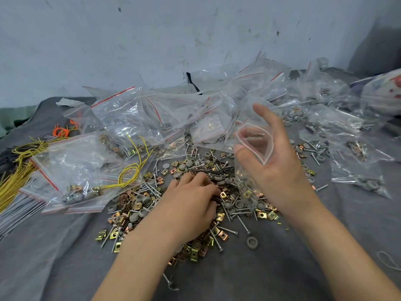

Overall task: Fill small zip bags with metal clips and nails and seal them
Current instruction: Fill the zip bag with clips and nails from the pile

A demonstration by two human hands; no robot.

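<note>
Over the grey cloth worktop (282, 268), the right hand (280, 168) pinches a flimsy clear plastic zip bag (245, 178), probably best held at its stiffer mouth; the left hand (191, 200)'s grip is unclear.

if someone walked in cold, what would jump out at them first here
First, the glittering pile of metal clips and nails spread mid-frame on the grey cloth, with the left hand dug into it. Just right of that, the right hand pinches a small zip bag open, some clips already inside. Behind, a heap of clear red-striped bags crosses the back, and yellow wires lie far left.
</note>
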